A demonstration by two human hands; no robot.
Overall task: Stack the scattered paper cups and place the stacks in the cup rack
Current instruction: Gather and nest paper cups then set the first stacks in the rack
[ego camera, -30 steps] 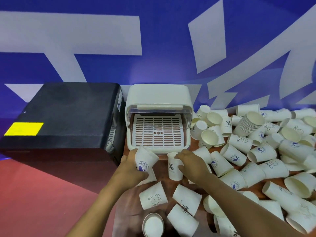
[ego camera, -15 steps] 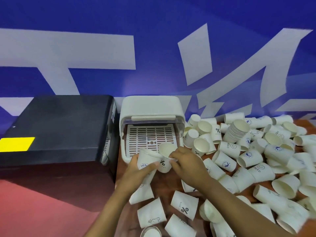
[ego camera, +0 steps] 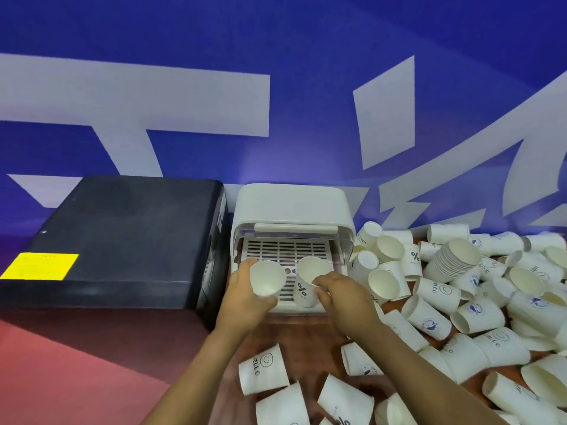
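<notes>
My left hand grips a white paper cup with its mouth tipped toward me. My right hand pinches the rim of a second cup printed with a percent sign, held upright. Both cups are lifted in front of the white cup rack, whose slotted tray shows behind them. The two cups are side by side and apart. Several loose white cups lie scattered on the brown table to the right and below my hands. A stack of nested cups lies tilted among them.
A black box with a yellow label stands right against the rack's left side. A blue wall with white shapes rises behind. Red floor shows left of the table edge. A "HELLO" cup lies near my left forearm.
Both hands have risen from the table with their cups to the front of the rack. The left cup has turned its open mouth toward me. The camera has tilted up.
</notes>
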